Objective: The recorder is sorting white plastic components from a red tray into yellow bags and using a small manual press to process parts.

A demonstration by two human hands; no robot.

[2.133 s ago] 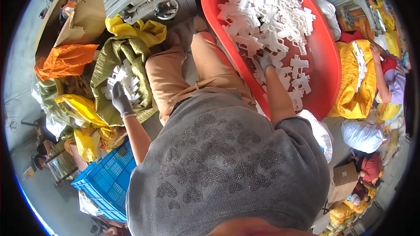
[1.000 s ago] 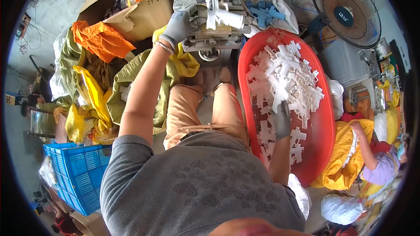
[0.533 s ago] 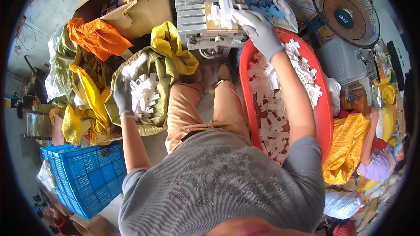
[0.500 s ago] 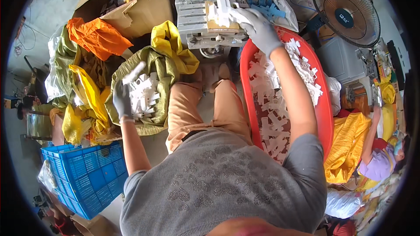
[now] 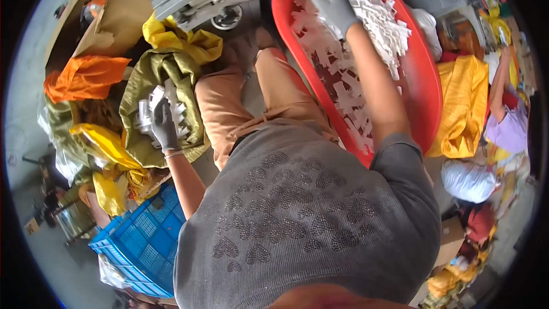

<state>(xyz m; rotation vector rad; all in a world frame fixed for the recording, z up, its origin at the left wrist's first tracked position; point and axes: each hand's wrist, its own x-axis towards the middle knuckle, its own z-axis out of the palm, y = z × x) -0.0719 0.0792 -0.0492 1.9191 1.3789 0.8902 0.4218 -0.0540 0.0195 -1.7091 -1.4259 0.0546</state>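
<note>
My left hand point(image 5: 164, 126), in a grey glove, lies over white plastic pieces point(image 5: 182, 115) inside an olive woven sack point(image 5: 137, 147). Its fingers look stretched out along the pieces, and I see nothing gripped in them. To the right, my right hand point(image 5: 330, 4), also gloved, reaches into the far end of a long red tub point(image 5: 422, 111). Many white cross-shaped pieces point(image 5: 372, 8) lie heaped beside it. The back of this hand faces up, so its fingertips and anything in them are hidden.
At the far side stands a grey metal machine point(image 5: 217, 0) with a handwheel and white pieces on top. A cardboard box point(image 5: 114, 17), orange cloth point(image 5: 86, 79) and blue crate point(image 5: 146, 246) are on the left. A yellow sack point(image 5: 460, 109) and another person point(image 5: 506, 120) are on the right.
My right hand has left the white pieces at the machine and come down into the red tub. My left hand has moved further over the sack's pieces. The whole view has shifted.
</note>
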